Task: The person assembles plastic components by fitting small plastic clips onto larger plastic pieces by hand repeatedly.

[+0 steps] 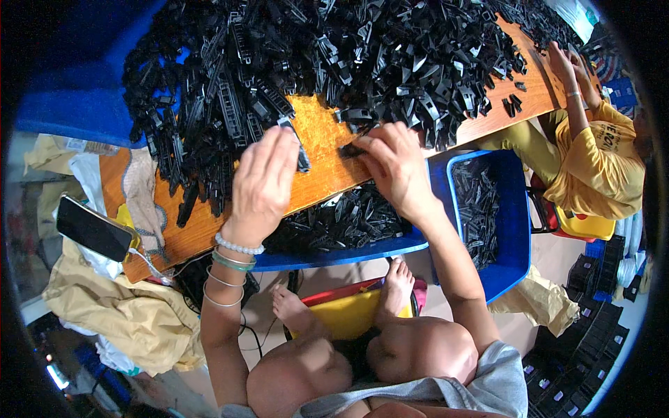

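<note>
My left hand (265, 174) is over the front of the wooden table, its fingers pressed together and its thumb hidden. A long, narrow black plastic part (302, 157) sticks out beside its fingertips and appears held there. To the right, my right hand (398, 167) is bent in a pinch, with a small dark plastic piece (350, 150) at its thumb and index fingertips. Just beyond both hands rises a big heap of black plastic parts (279, 56), some long and slotted, others short and clip-like.
Below the table edge (313, 193) a blue bin (334, 260) contains black parts; another blue bin (512, 275) stands to its right. A phone (94, 226) with a cable lies at the left by a cloth (141, 195). A co-worker in a yellow shirt (603, 164) sits far right.
</note>
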{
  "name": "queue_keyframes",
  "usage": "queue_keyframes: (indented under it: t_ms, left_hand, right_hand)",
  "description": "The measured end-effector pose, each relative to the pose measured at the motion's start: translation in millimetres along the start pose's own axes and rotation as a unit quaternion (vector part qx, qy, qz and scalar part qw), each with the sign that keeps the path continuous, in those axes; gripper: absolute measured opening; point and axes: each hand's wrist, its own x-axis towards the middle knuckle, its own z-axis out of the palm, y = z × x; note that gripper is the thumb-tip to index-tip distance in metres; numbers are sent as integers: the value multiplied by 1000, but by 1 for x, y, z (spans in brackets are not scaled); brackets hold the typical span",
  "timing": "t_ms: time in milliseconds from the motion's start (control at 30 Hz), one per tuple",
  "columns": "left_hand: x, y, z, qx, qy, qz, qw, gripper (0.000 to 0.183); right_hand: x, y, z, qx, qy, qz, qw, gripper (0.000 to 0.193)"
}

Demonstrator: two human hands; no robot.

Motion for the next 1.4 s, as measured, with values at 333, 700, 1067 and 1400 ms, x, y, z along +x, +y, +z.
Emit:
queue_keyframes:
  t_ms: [333, 700, 1067, 1400]
  left_hand:
    - [0, 31, 8, -142, 89, -62, 984, 26]
    - [-12, 36, 7, -246, 93, -141, 955, 20]
    - [-17, 35, 12, -278, 96, -177, 939, 26]
    - [-18, 34, 10, -281, 82, -173, 940, 25]
  right_hand:
    - [-3, -7, -11, 28, 25, 29, 999, 37]
    - [3, 6, 1, -20, 72, 15, 997, 33]
    - [-7, -12, 0, 344, 166, 152, 912, 20]
    - [-14, -44, -12, 591, -84, 351, 722, 37]
